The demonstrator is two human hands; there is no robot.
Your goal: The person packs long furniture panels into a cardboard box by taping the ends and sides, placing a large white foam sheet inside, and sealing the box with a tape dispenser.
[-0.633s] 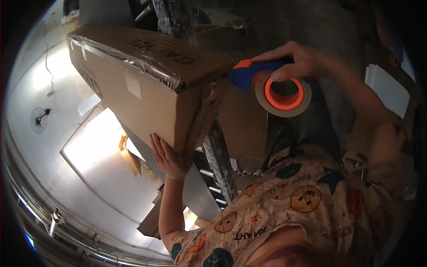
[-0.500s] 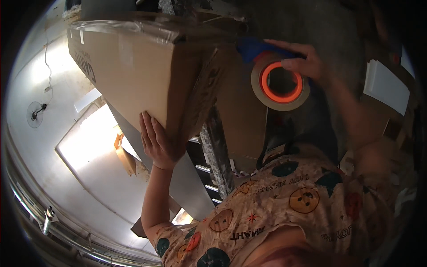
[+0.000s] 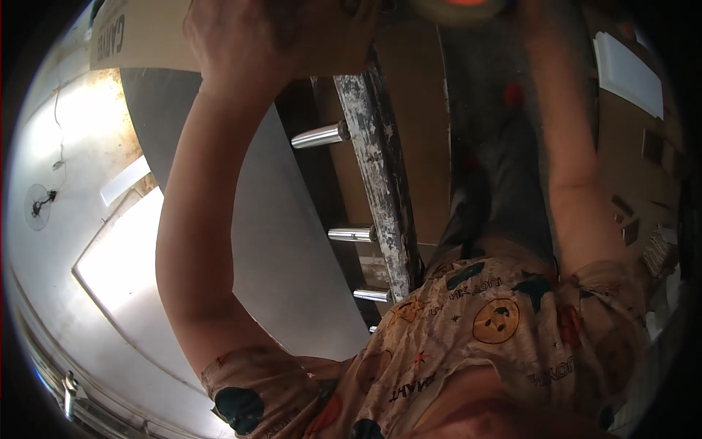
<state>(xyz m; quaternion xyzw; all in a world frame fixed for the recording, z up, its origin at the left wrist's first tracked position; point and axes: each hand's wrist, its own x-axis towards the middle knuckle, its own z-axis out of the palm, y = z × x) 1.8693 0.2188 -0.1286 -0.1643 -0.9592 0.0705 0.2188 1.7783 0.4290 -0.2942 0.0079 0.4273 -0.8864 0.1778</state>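
Note:
A brown cardboard box (image 3: pixel 153 47) fills the upper left of the head view, its far part cut off by the top edge. My left hand (image 3: pixel 245 44) reaches up against its near side; the fingers are blurred and partly out of the picture. At the top edge right of centre, only the lower rim of a tape roll (image 3: pixel 464 13) with an orange core shows, on a tape dispenser. My right forearm (image 3: pixel 556 95) stretches up beside it, with the hand mostly beyond the edge. The roll hangs in the air by my right wrist, held by that hand; its fingers are hidden.
Below the box runs a roller conveyor with metal rollers (image 3: pixel 351 234) and a worn, paint-chipped rail (image 3: pixel 373 146). A grey panel (image 3: pixel 278 241) lies left of it. Brown cardboard (image 3: pixel 417 146) stands right of the rail. White sheets (image 3: pixel 629 77) lie at the far right.
The box has moved away toward the top edge, uncovering more rollers and rail. Both my arms have stretched farther forward, and the tape roll has gone up, mostly out of view.

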